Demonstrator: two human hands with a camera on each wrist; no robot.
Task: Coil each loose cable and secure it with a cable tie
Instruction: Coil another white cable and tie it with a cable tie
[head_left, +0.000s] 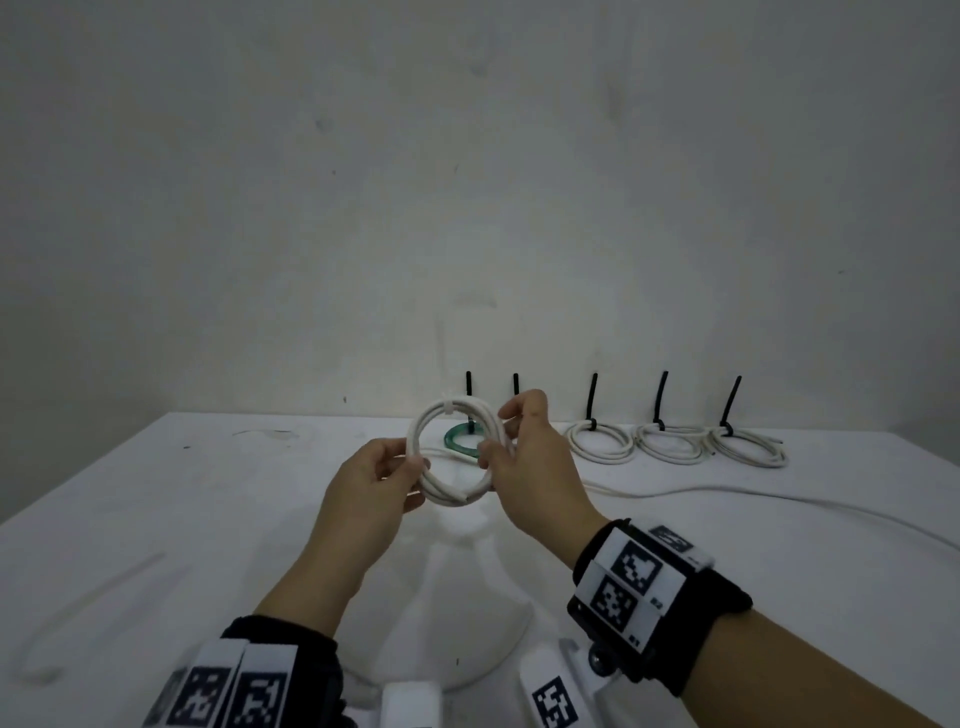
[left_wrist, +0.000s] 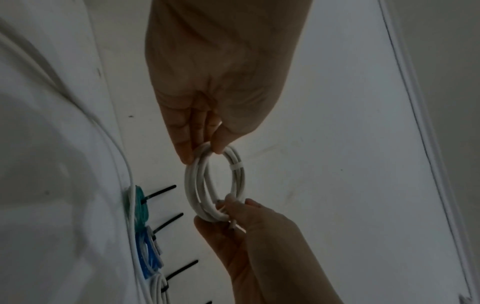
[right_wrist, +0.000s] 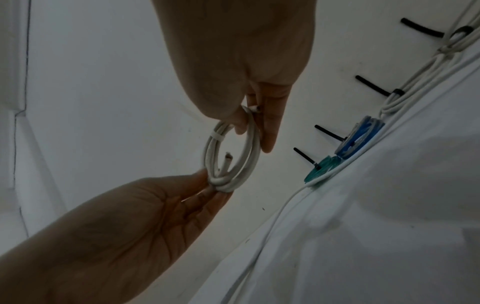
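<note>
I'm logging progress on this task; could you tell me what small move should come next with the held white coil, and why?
Probably set the white coil down beside the tied coils at the table's back. Both the left hand and right hand pinch it, and a white tie already wraps it, while a loose cable lies uncoiled.

Left grip (head_left: 382, 475) and right grip (head_left: 524, 457), both pinching.

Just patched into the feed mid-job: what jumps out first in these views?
A white cable coil held upright in mid-air over the table, the left hand pinching its lower left, the right hand its right side. Behind it, along the wall, lie finished coils with black ties sticking up. One loose white cable trails right.
</note>
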